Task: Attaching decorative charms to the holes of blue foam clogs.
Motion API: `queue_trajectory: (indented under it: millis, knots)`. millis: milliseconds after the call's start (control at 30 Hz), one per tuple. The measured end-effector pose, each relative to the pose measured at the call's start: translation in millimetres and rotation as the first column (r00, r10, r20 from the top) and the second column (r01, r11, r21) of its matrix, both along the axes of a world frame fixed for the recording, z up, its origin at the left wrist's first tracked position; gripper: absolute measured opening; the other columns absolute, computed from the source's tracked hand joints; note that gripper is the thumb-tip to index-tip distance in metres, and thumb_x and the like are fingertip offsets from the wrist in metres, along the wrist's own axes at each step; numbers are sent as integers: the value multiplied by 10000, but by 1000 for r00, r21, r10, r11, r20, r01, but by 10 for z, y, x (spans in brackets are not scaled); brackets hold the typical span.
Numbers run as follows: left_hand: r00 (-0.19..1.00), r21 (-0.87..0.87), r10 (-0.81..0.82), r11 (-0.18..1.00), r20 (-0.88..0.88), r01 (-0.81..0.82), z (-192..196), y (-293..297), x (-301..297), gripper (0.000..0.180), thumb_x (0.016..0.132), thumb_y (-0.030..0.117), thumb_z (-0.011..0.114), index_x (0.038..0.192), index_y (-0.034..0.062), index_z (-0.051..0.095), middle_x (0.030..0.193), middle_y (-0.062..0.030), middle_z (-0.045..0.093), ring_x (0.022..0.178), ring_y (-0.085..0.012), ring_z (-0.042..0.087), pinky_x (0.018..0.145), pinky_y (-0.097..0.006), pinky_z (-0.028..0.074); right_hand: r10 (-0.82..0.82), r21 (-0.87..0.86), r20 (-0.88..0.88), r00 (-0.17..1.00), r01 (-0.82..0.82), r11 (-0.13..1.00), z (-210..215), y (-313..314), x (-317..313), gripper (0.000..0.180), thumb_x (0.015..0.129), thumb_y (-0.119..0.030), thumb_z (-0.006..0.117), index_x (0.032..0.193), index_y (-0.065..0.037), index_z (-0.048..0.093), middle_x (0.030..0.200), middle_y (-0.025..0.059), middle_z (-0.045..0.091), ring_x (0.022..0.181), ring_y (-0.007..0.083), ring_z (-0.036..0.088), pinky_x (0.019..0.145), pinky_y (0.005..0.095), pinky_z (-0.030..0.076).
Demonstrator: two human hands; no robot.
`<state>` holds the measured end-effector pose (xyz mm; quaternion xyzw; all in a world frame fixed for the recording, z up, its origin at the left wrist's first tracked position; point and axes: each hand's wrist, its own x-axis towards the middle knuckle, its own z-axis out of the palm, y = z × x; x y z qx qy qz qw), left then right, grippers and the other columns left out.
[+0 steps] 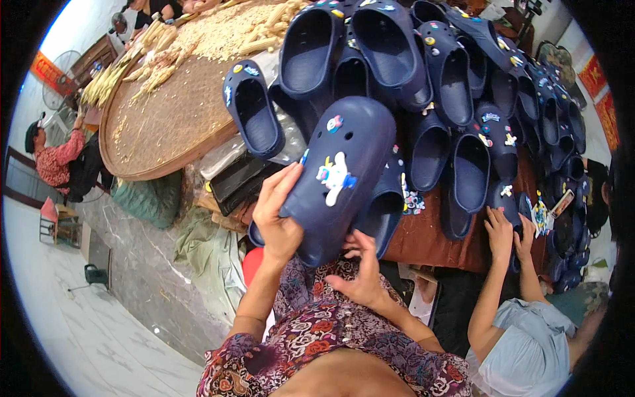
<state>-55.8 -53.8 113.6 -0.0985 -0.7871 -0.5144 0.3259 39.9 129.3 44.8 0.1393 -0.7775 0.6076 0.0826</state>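
My left hand (pixel 279 215) grips a navy blue clog (pixel 362 129) by its side and holds it up in front of me, toe pointing away. White and coloured charms sit on its vented upper, and several other holes are bare. My right hand (pixel 362 272) is just below the clog's near end, fingers apart and partly curled; whether the fingertips touch the clog I cannot tell. Behind the raised clog, another navy clog (pixel 382 221) lies at the table's edge, partly hidden. A small cluster of charms (pixel 413 202) is next to it.
Many navy clogs (pixel 456 86) are heaped on the brown-covered table (pixel 433 248). At the left stands a round woven tray (pixel 165 106) with corn kernels (pixel 218 33) and cobs. A co-worker's hands (pixel 506 235) touch a clog at the right. Another person (pixel 56 159) sits far left.
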Motion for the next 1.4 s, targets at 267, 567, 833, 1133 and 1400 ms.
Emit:
queue_trajectory:
  millis: [267, 567, 833, 1133, 1400]
  knots:
    - [989, -69, -95, 994, -109, 88, 329, 681, -206, 569, 718, -116, 614, 1262, 34, 686, 1235, -188, 656, 1125, -328, 639, 986, -382, 494, -180, -133, 94, 979, 191, 972, -97, 98, -43, 789, 870, -200, 701, 1430, 95, 231, 1272, 253, 551, 1134, 307, 589, 983, 421, 475]
    - [959, -82, -272, 961, -77, 265, -168, 695, -61, 452, 827, 56, 721, 1268, -10, 645, 1287, -209, 621, 1174, -344, 607, 1019, -407, 464, -573, -249, -48, 818, 546, 800, -82, 1116, -584, 701, 980, -242, 416, 1551, 103, 199, 1563, 190, 333, 1416, 261, 365, 1186, 378, 247]
    - [914, -117, -282, 938, 291, 326, -965, 770, 191, 603, 829, 114, 759, 1389, 29, 551, 1372, -216, 525, 1239, -367, 551, 1044, -421, 459, -365, -646, 84, 927, 330, 689, 815, 1643, -2026, 377, 1003, -363, 553, 1214, -51, 568, 1209, 67, 616, 1129, 180, 593, 1023, 367, 445]
    - [845, -38, -301, 935, 442, 352, -1078, 870, 152, 763, 826, 126, 752, 1497, 37, 400, 1401, -222, 475, 1281, -384, 510, 1063, -435, 445, -284, -531, 177, 942, 335, 779, 975, 2077, -3187, 462, 948, -555, 568, 1154, -141, 581, 1000, 25, 635, 877, 172, 600, 742, 354, 472]
    - [832, 93, -328, 942, 448, 321, -1220, 729, 211, 692, 806, -52, 523, 1485, 18, 405, 1405, -238, 490, 1333, -389, 480, 1127, -427, 369, -261, -588, 264, 929, 369, 720, 1071, 1732, -3174, 668, 872, -759, 563, 1234, -197, 593, 1069, -9, 663, 909, 141, 605, 689, 298, 467]
